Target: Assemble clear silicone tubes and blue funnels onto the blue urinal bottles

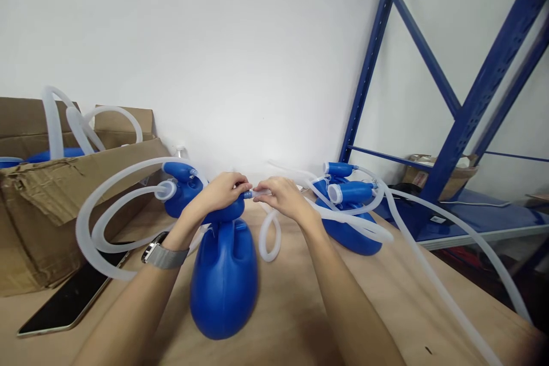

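Blue plastic shapes most of what sits on the wooden desk [291, 320]. A blue container [223, 286] lies in the middle, its neck pointing away from the camera, and the left hand [221, 191] wraps its fingers [238, 182] around that neck. The right hand [281, 194] meets it from the other side, fingers [262, 197] pinched on the end of a translucent white tube [269, 235], whose tip sits right at the neck opening between both hands. Below the hands the tube curls into a small loop just beside the container. A metal-band watch [162, 251] sits on the left wrist.

Left of the hands a second blue container [182, 189] stands with a long white hose [103, 223] looping widely off it. Beyond it an open cardboard box [47, 206] holds more hoses and blue parts. A dark tablet [75, 297] lies flat at the desk's near left edge. To the right, another blue container [349, 229] with hoses lies near the right hand, and one hose trails off across the desk. Blue metal shelving [463, 120] stands against the white wall behind.
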Demonstrator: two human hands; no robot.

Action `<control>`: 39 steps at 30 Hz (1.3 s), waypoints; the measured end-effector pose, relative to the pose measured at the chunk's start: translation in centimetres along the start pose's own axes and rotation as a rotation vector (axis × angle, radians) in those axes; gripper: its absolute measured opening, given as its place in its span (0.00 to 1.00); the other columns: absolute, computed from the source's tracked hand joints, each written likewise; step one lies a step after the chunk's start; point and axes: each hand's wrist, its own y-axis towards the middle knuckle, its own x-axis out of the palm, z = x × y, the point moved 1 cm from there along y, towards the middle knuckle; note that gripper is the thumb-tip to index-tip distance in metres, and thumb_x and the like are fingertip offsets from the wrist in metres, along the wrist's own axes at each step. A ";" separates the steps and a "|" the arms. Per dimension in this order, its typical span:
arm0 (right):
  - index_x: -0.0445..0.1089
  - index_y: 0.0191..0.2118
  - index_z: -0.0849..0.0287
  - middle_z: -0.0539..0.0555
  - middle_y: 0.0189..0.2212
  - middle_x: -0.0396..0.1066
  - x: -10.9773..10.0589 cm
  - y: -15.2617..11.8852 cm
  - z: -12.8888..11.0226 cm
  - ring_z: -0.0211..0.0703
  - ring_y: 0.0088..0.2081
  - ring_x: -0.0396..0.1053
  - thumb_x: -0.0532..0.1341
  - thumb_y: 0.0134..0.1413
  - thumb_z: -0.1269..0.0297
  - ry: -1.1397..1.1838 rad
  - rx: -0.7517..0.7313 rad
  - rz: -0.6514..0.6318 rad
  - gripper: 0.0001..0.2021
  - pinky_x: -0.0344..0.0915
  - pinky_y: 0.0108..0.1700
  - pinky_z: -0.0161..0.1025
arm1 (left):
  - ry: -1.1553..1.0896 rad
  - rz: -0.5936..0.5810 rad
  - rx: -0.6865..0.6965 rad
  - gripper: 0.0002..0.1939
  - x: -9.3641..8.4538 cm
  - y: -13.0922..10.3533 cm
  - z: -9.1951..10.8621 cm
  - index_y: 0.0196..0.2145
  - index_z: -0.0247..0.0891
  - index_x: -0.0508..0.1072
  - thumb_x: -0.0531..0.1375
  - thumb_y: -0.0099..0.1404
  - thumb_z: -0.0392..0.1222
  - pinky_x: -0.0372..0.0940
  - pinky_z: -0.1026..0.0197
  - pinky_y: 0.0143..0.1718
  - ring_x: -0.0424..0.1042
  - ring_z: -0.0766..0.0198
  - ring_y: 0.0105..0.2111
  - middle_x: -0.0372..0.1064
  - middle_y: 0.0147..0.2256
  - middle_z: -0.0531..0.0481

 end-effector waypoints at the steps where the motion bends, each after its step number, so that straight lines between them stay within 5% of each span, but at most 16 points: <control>1: 0.80 0.45 0.54 0.55 0.41 0.81 0.0 -0.1 -0.1 0.48 0.44 0.76 0.67 0.63 0.58 -0.025 -0.020 0.008 0.08 0.61 0.43 0.38 | 0.011 0.025 0.003 0.21 0.0 0.0 0.1 0.37 0.36 0.80 0.50 0.69 0.50 0.62 0.58 0.38 0.73 0.55 0.35 0.79 0.35 0.42; 11: 0.80 0.47 0.53 0.54 0.36 0.77 0.1 -0.1 0.4 0.44 0.38 0.73 0.63 0.67 0.58 -0.153 -0.050 0.002 0.10 0.55 0.37 0.37 | 0.106 0.163 -0.103 0.18 1.7 0.0 1.7 0.38 0.36 0.80 0.51 0.70 0.46 0.63 0.55 0.42 0.75 0.49 0.43 0.79 0.42 0.37; 17: 0.79 0.46 0.54 0.55 0.41 0.79 -0.1 -0.2 0.6 0.46 0.44 0.74 0.65 0.65 0.57 -0.074 -0.031 0.024 0.10 0.59 0.41 0.37 | -0.013 -0.011 -0.051 0.26 0.9 -0.3 0.2 0.44 0.38 0.79 0.45 0.74 0.55 0.65 0.56 0.47 0.76 0.51 0.44 0.80 0.45 0.41; 21: 0.79 0.46 0.54 0.55 0.41 0.79 0.0 -0.2 0.4 0.46 0.45 0.74 0.64 0.66 0.58 -0.046 -0.034 0.019 0.09 0.60 0.42 0.37 | -0.157 -0.145 -0.049 0.27 -0.1 -1.0 -0.6 0.48 0.40 0.77 0.50 0.70 0.60 0.63 0.57 0.51 0.74 0.50 0.49 0.79 0.49 0.44; 26: 0.78 0.50 0.54 0.56 0.44 0.79 -0.1 -0.4 0.4 0.48 0.46 0.74 0.62 0.67 0.59 -0.019 0.016 0.005 0.11 0.63 0.46 0.40 | -0.152 -0.206 -0.060 0.23 -0.7 -1.7 -0.3 0.43 0.40 0.78 0.56 0.64 0.60 0.64 0.59 0.42 0.75 0.52 0.40 0.80 0.40 0.47; 30: 0.55 0.71 0.47 0.55 0.56 0.73 -0.1 -0.6 -0.7 0.49 0.54 0.71 0.63 0.64 0.63 0.072 0.010 -0.028 0.33 0.64 0.55 0.45 | -0.056 -0.200 -0.057 0.24 -0.6 -1.6 0.0 0.39 0.38 0.77 0.62 0.57 0.61 0.62 0.59 0.34 0.73 0.54 0.32 0.76 0.32 0.48; 33: 0.39 0.76 0.53 0.62 0.61 0.68 0.2 -0.4 -2.0 0.55 0.59 0.67 0.64 0.59 0.67 0.034 -0.042 -0.134 0.45 0.62 0.60 0.52 | -0.006 -0.185 -0.074 0.23 -0.2 -1.4 0.0 0.35 0.37 0.76 0.65 0.53 0.60 0.60 0.59 0.30 0.71 0.55 0.29 0.74 0.29 0.48; 39: 0.55 0.72 0.62 0.66 0.63 0.67 0.3 -0.4 -2.1 0.57 0.64 0.63 0.57 0.67 0.63 0.059 -0.027 -0.209 0.30 0.58 0.65 0.54 | -0.029 -0.176 -0.032 0.19 0.1 -1.4 -0.1 0.36 0.37 0.76 0.62 0.57 0.56 0.60 0.60 0.32 0.72 0.57 0.30 0.75 0.30 0.49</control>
